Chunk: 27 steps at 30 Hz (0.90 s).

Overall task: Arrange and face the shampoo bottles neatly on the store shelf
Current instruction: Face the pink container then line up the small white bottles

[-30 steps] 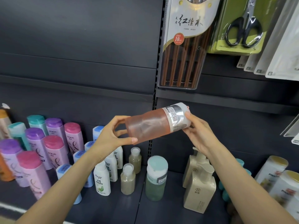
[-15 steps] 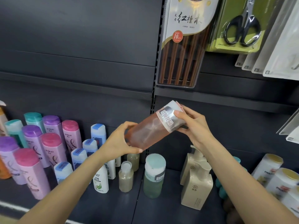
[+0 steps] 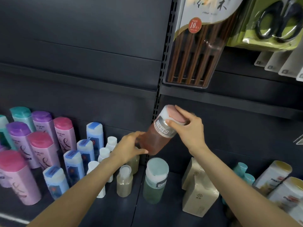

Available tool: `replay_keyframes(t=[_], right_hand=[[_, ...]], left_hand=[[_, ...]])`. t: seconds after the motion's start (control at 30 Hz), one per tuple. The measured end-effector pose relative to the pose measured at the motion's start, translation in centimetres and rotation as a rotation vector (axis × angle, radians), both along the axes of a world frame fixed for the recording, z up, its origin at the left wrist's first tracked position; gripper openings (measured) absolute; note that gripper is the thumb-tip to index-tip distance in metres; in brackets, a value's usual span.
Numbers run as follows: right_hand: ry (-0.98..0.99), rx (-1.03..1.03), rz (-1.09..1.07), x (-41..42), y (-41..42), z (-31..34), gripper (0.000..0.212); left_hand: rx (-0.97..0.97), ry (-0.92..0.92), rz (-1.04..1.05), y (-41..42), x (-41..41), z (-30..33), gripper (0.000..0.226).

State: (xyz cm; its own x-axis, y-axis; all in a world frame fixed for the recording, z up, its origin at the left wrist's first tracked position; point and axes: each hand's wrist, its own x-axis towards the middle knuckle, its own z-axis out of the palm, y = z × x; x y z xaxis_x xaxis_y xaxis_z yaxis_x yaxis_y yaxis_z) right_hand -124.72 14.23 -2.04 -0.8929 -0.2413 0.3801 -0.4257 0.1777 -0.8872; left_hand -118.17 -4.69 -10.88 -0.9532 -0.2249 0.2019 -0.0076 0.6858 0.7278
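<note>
Bottle in hand: I hold an orange-pink shampoo bottle in the air above the shelf, tilted, with its white cap up and to the right and its base down and to the left.
Right grip: my right hand curls round the cap end, thumb across the silver label band, so I can steer the tilt and turn the label forward.
Left grip: my left hand cups the base, fingers wrapped under it, taking the weight as I judge the bottle is headed down to stand.
Likely spot: just below stands a green bottle of the same shape, with bare shelf behind it; I judge that gap is the target.
Left neighbours: two small tan bottles stand just beside the green one, then white-capped bottles, blue ones and pink and purple ones in rows.
Right neighbours: beige pump bottles stand near the green one; white bottles with gold caps are further right.
Above: a chopstick pack and packaged scissors hang well clear.
Risk: lowering the base could knock the tan bottles under my left hand.
</note>
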Motion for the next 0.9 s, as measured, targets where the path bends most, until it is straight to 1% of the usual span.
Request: replay_keyframes(t=[0.13, 0.23, 0.37, 0.47, 0.63, 0.8, 0.9], right_hand=[[0.064, 0.104, -0.032, -0.6, -0.9, -1.7, 0.058], [0.076, 0.199, -0.016, -1.5, -1.5, -3.1, 0.061], [0.071, 0.393, 0.033, -2.7, -2.1, -5.0, 0.068], [0.027, 0.566, 0.076, -3.6, -2.8, -6.3, 0.074], [-0.041, 0.775, 0.139, -4.7, -3.3, -7.8, 0.075], [-0.088, 0.814, 0.168, -5.3, -3.2, -8.4, 0.076], [-0.153, 0.836, 0.182, -5.4, -3.2, -9.2, 0.076]], left_hand=[[-0.157, -0.145, 0.01, -1.8, -0.7, -2.3, 0.08], [-0.264, -0.254, -0.042, -2.6, -0.8, -4.0, 0.072], [-0.397, -0.331, -0.102, -2.9, -1.4, -5.3, 0.062], [-0.457, -0.378, -0.113, -3.3, -1.6, -5.7, 0.064], [-0.474, -0.422, -0.13, -3.8, -1.8, -6.2, 0.064], [-0.431, -0.419, -0.137, -3.8, -2.3, -6.4, 0.062], [-0.415, -0.413, -0.14, -3.8, -2.4, -6.4, 0.062]])
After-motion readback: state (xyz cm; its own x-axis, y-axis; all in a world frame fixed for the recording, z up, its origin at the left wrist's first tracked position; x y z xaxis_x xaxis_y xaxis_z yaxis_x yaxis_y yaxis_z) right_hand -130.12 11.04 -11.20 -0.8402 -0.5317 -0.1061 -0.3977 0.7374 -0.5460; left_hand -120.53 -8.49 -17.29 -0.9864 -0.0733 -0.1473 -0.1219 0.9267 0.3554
